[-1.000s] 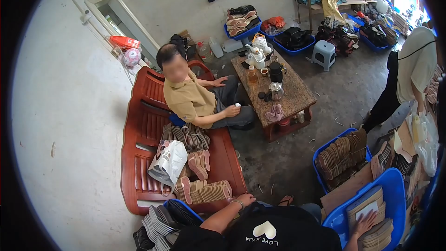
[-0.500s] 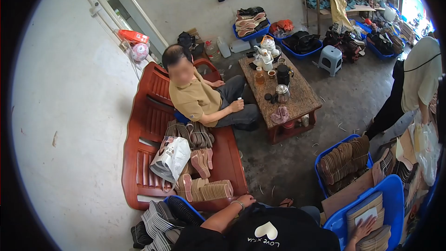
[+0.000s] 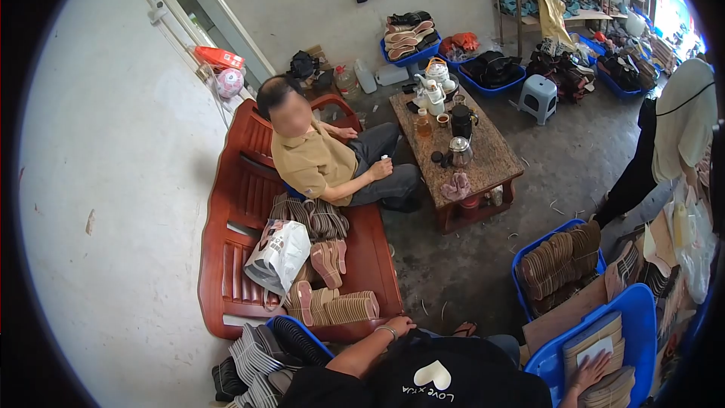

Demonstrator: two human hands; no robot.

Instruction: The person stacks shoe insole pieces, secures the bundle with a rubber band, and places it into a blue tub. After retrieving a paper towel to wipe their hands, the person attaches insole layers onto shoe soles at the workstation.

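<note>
My left hand [image 3: 398, 324] rests at the front corner of the red wooden bench [image 3: 389, 257], its fingers loosely bent and holding nothing that I can see. My right hand [image 3: 593, 369] lies with fingers spread on stacked shoe insoles [image 3: 604, 332] inside a blue plastic bin [image 3: 640, 317]. A small white paper [image 3: 595, 351] shows on the stack, partly under my fingers. Close to my left hand, a row of tan insoles [image 3: 351, 308] lies on the bench seat. More grey and black insoles [image 3: 257, 359] fill a bin beside my left arm.
A seated person [image 3: 313, 163] is on the bench beside a white plastic bag [image 3: 278, 257]. A low table [image 3: 491, 166] bears teapots and cups. Another person [image 3: 668, 136] stands at right. A second bin of brown insoles [image 3: 559, 261] and a grey stool [image 3: 536, 97] stand on the floor.
The seated person's head and upper body have shifted slightly left. At right, the standing person's arm has moved a little near the clear plastic bag. My hands stay in place.
</note>
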